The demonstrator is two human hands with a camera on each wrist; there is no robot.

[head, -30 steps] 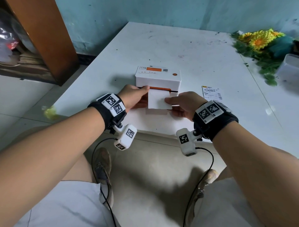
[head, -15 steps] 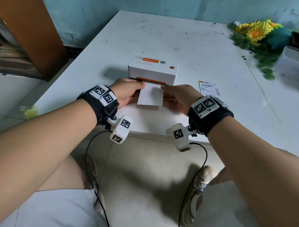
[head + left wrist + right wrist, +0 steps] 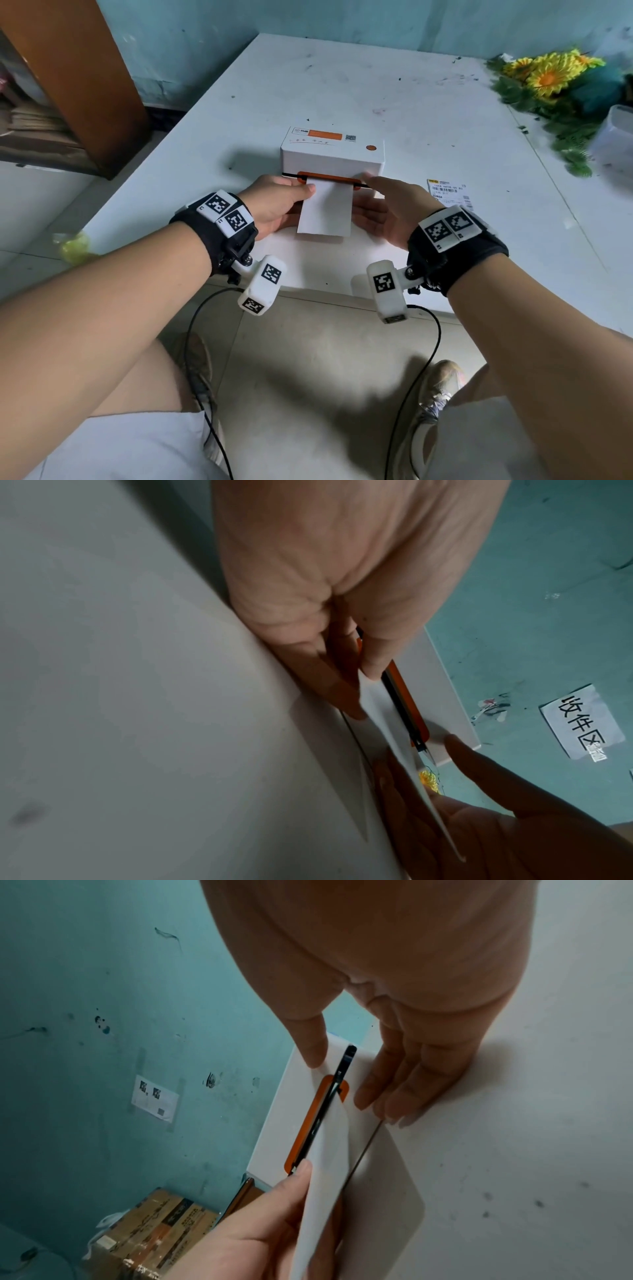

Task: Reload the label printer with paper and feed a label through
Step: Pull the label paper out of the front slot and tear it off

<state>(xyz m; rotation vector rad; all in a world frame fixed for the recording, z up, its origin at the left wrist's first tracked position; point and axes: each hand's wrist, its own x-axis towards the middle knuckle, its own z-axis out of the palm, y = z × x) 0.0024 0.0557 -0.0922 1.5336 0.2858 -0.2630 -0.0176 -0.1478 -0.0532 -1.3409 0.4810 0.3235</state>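
Note:
A white label printer (image 3: 332,157) with an orange slot surround (image 3: 329,177) stands on the white table (image 3: 445,113) near its front edge. A blank white label (image 3: 327,212) hangs out of the slot towards me. My left hand (image 3: 294,198) pinches the label's left edge, thumb on top and fingers beneath, as the left wrist view (image 3: 346,631) also shows. My right hand (image 3: 380,202) is at the label's right side with straight fingers. Its thumb (image 3: 311,1047) touches the printer's front and its fingers (image 3: 400,1091) lie on the table below the slot, holding nothing.
A printed shipping label (image 3: 450,193) lies on the table right of the printer. Artificial sunflowers (image 3: 555,78) and a clear plastic tub (image 3: 616,140) sit at the far right. A brown cabinet (image 3: 85,85) stands off the table's left side. The table's front edge (image 3: 325,291) runs under my wrists.
My right hand has let go of the label's right edge and opened, its thumb now against the printer's front. The left hand still pinches the label. More of the label shows.

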